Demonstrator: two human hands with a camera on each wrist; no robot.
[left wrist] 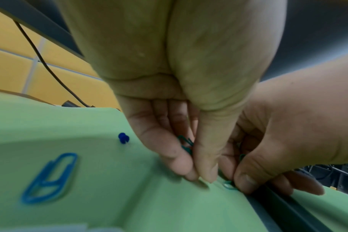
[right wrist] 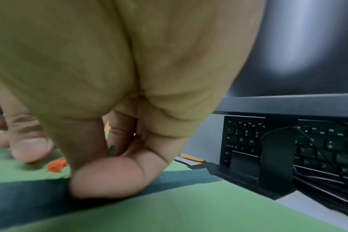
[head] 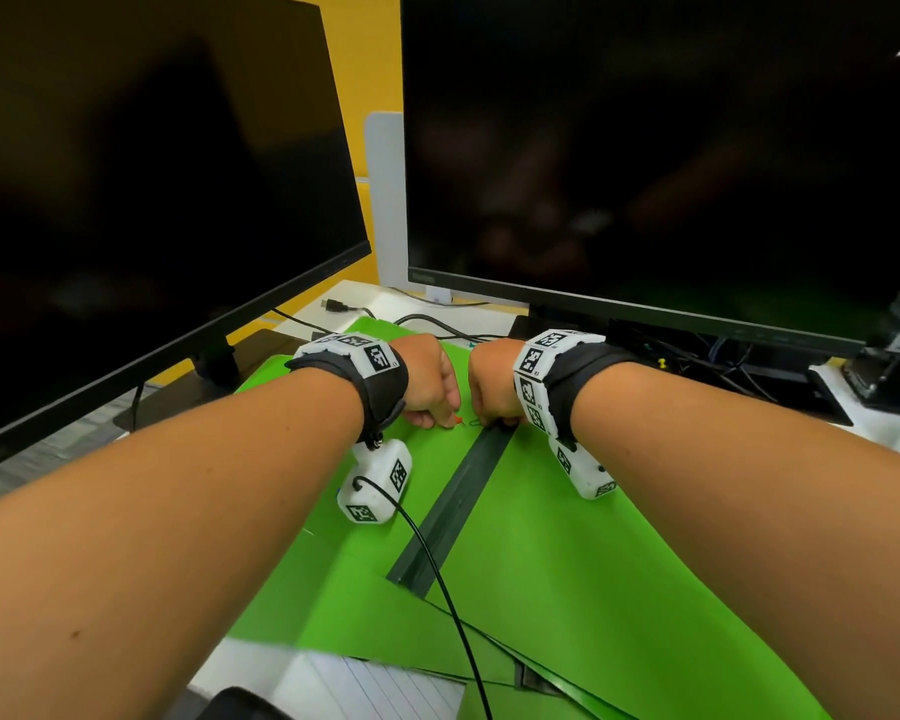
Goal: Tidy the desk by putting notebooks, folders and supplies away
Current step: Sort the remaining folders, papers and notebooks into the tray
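An open green folder (head: pixel 567 563) with a black spine (head: pixel 453 506) covers the desk. Both hands work at the spine's far end. My left hand (head: pixel 437 415) has its fingers curled round green paper clips (left wrist: pixel 186 143), with thumb and fingertips down on the folder (left wrist: pixel 129 196). My right hand (head: pixel 492 415) pinches another green clip (right wrist: pixel 111 149) inside its curled fingers, its thumb (left wrist: pixel 246 182) beside a teal clip (left wrist: pixel 227 186) lying on the folder. An orange push pin (right wrist: pixel 57 166) lies between the hands. Left of them lie a blue paper clip (left wrist: pixel 50 179) and a blue push pin (left wrist: pixel 123 137).
Two dark monitors (head: pixel 645 148) stand close behind the hands. A black keyboard (right wrist: pixel 308 149) and cables sit under the right one, with a yellow push pin (head: pixel 661 362) nearby. Lined paper (head: pixel 385 688) lies at the near edge. A thin black cable (head: pixel 437 569) crosses the folder.
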